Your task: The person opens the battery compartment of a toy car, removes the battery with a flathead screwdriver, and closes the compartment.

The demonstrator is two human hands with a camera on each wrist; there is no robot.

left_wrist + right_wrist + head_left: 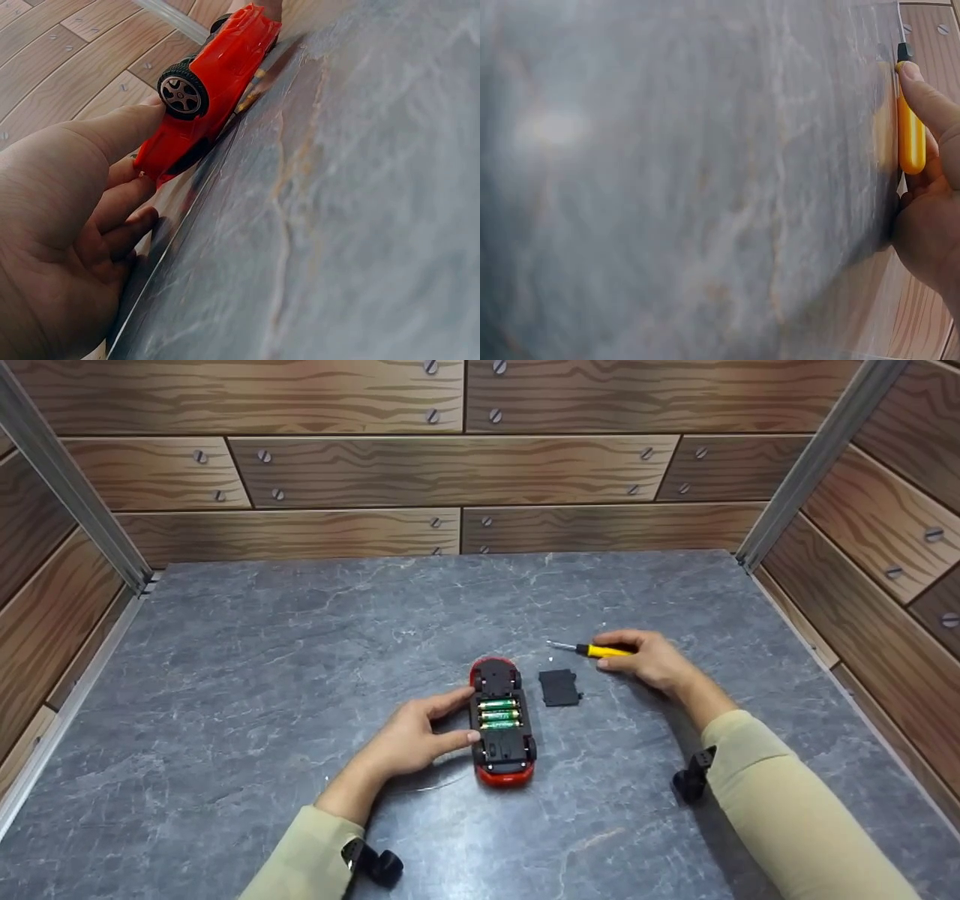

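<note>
A red toy car (504, 777) lies upside down on the table, its black underside facing up. Three green batteries (499, 715) sit side by side in its uncovered compartment. My left hand (411, 739) holds the car by its left side, the thumb at one wheel (182, 91) and the forefinger farther up that side. To the right, my right hand (651, 661) grips the yellow handle of a screwdriver (609, 652) between thumb and fingers. The screwdriver lies low over the table, its metal shaft pointing left. Between the hands lies a black battery cover (560, 688).
A tiny shiny piece (550, 659) lies just above the battery cover. The grey marbled table (300, 630) is bounded by wood-patterned walls (450, 469) at the back and sides, with metal posts (817, 457) at the far corners.
</note>
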